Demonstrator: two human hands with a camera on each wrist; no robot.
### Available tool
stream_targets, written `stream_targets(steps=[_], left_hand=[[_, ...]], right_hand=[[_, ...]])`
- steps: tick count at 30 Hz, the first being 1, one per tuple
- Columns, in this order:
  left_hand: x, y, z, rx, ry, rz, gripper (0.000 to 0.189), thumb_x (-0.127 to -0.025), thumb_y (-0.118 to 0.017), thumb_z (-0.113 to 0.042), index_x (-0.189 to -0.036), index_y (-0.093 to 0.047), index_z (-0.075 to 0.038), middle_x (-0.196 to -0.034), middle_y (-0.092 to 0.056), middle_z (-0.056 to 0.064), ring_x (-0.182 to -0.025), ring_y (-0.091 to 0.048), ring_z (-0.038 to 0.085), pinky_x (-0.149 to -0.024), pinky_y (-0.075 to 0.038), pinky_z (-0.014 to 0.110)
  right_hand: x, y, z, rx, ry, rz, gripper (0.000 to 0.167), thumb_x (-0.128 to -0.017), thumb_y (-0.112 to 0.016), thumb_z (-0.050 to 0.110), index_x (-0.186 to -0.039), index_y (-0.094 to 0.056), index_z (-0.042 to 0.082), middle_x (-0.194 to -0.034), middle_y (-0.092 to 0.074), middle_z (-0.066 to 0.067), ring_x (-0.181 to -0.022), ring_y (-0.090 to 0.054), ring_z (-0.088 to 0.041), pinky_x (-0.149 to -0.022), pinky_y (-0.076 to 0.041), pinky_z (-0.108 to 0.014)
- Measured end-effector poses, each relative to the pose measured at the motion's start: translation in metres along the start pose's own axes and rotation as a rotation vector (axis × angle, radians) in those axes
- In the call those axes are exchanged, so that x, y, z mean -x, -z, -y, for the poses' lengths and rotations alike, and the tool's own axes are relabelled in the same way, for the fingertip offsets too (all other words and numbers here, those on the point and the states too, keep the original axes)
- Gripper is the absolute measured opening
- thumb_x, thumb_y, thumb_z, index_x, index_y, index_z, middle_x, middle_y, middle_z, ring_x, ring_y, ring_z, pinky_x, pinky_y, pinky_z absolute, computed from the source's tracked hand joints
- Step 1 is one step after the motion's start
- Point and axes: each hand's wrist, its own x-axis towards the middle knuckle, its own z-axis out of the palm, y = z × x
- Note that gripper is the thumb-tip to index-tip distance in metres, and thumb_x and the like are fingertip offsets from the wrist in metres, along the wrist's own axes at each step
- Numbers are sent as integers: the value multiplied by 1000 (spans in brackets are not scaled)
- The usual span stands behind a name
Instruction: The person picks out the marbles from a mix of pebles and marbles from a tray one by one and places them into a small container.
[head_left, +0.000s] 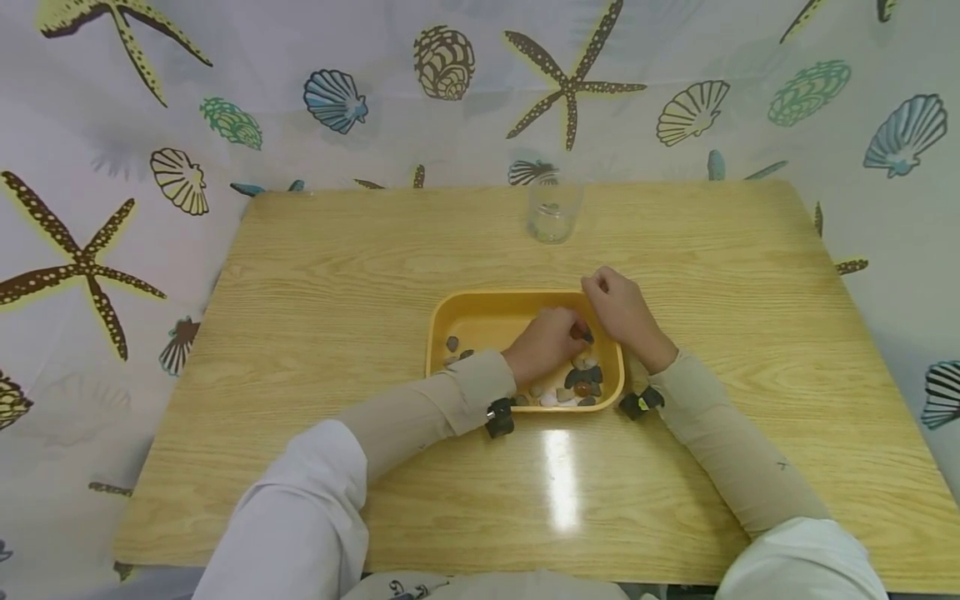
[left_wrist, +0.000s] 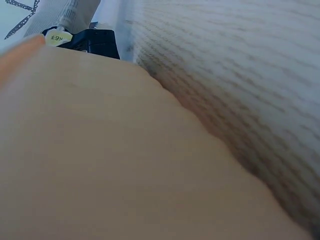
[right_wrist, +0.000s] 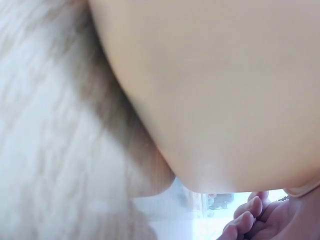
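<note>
My left hand [head_left: 546,340] reaches into a yellow tray [head_left: 486,298]. Its fingers pinch a reddish-brown stone [head_left: 577,332] near the right wall, with a dark stone [head_left: 587,337] right beside. My right hand [head_left: 624,310] lies at the tray's far right corner, fingers curled; what it may hold is hidden. Dark and pale pebbles [head_left: 583,377] lie below the left hand, and a few more pebbles [head_left: 452,343] at the tray's left. Broad tan surfaces fill much of both wrist views, too close to identify. Curled fingers [right_wrist: 242,225] show low in the right wrist view.
A clear glass [head_left: 552,221] stands near the back edge of the wood-grain table [head_left: 337,275]. Behind and beside the table hangs a white cloth [head_left: 465,133] printed with shells and starfish. Black wrist cameras sit near the tray's front edge, among them the left one [head_left: 499,419].
</note>
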Motion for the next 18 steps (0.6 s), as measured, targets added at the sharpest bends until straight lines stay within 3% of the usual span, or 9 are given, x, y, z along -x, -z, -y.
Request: stream_targets(steps=[18], left_hand=[[-3,-4,-5,-163,-53,10,12,-88,-64,-10,-98,-68,-6,-86,-65,-3,-77,-57,5,-70,-43,15]], right_hand=[[1,-1,-1,-11,-9,-17,42,-97,-35,46,-81,-46,9,-71,-44,-8,-61,-42,-23,-55,-36,-34]])
